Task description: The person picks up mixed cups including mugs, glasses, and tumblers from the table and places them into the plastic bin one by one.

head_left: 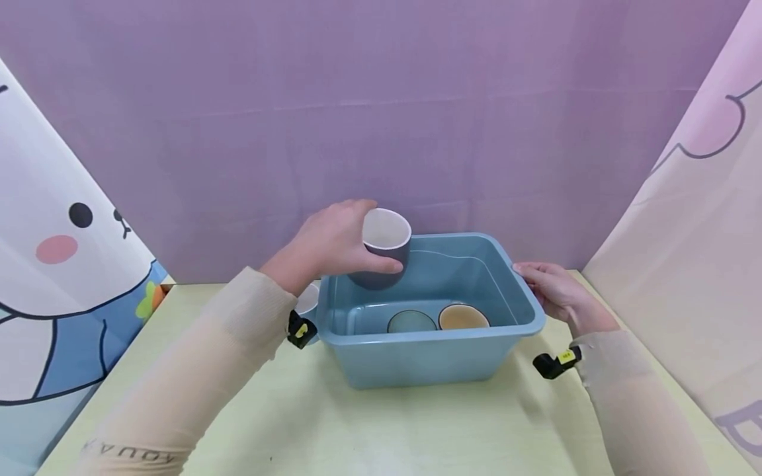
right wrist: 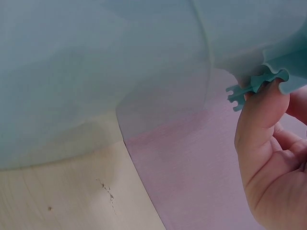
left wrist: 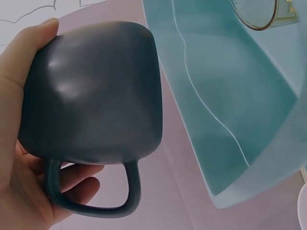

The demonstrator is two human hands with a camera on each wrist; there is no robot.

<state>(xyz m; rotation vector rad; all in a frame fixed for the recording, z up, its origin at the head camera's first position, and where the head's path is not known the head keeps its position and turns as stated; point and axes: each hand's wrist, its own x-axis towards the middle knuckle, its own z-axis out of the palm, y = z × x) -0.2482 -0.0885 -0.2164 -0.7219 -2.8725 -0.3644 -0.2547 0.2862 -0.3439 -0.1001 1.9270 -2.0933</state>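
My left hand [head_left: 336, 244] grips a dark mug [head_left: 385, 254] with a white inside, held over the left rear part of a blue plastic basin [head_left: 428, 360]. In the left wrist view the mug [left wrist: 93, 96] shows its smooth dark side and its looped handle [left wrist: 133, 191], with fingers behind the handle. My right hand [head_left: 550, 291] pinches the basin's right rim; the right wrist view shows the thumb [right wrist: 264, 115] against the rim's underside. Inside the basin lie a greenish round vessel [head_left: 412, 322] and an orange-tan one [head_left: 463, 317], both partly hidden by the front wall.
A white cup [head_left: 307, 299] stands left of the basin, partly behind my left wrist. The pale table [head_left: 381, 430] meets a purple cloth backdrop [head_left: 381, 132]. Printed curtains stand at the left [head_left: 65, 297] and right [head_left: 684, 264].
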